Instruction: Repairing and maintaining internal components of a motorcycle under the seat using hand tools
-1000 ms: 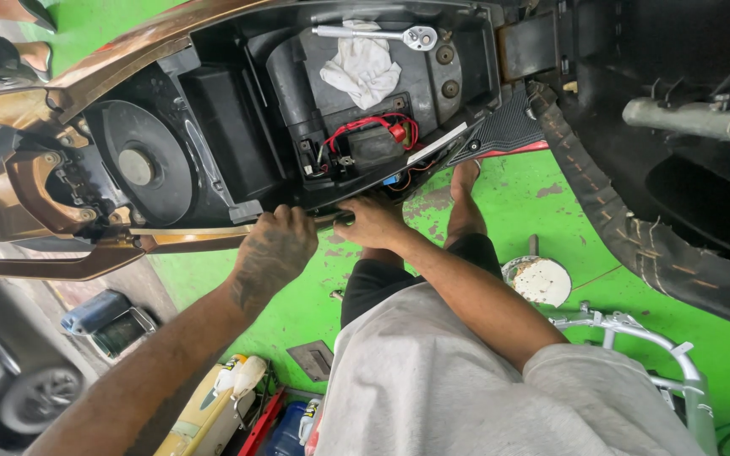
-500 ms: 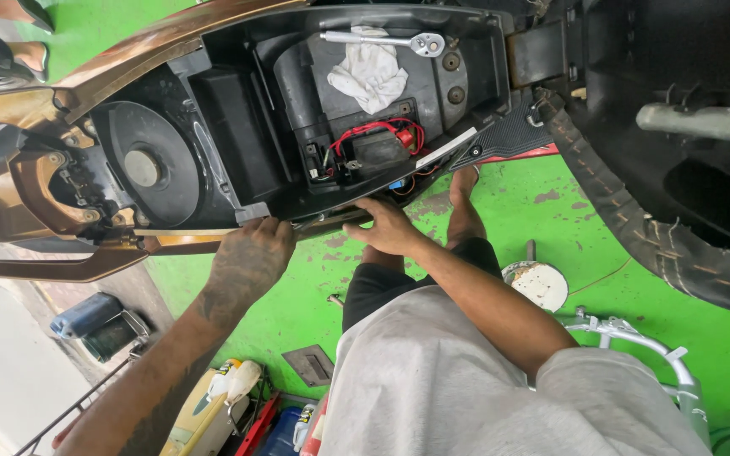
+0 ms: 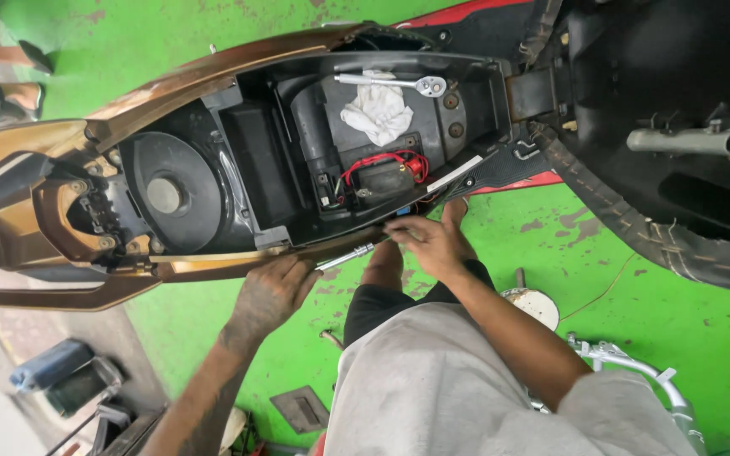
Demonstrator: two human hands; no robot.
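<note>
A scooter with bronze body panels point(image 3: 171, 84) lies before me, its black under-seat compartment point(image 3: 297, 160) open. My left hand point(image 3: 270, 291) grips a slim metal tool point(image 3: 346, 256) by the compartment's near edge, the shaft pointing right. My right hand point(image 3: 433, 241) rests with its fingers on the lower rim of the scooter, just beyond the tool's tip. Inside the compartment lie a white rag point(image 3: 378, 111), a ratchet wrench point(image 3: 390, 82), and a battery with red wires point(image 3: 382, 173).
The floor point(image 3: 635, 329) is green and stained. A tyre point(image 3: 635, 219) and an exhaust pipe point(image 3: 690, 139) are at the right. A round white lid point(image 3: 534, 306) and a chrome frame part point(image 3: 627, 355) lie near my legs. Another person's feet point(image 3: 10, 55) show top left.
The view has shifted, so the scooter sits lower in the frame. My left hand has moved slightly right along the edge, and the metal tool now shows in it. My right hand stays at the rim.
</note>
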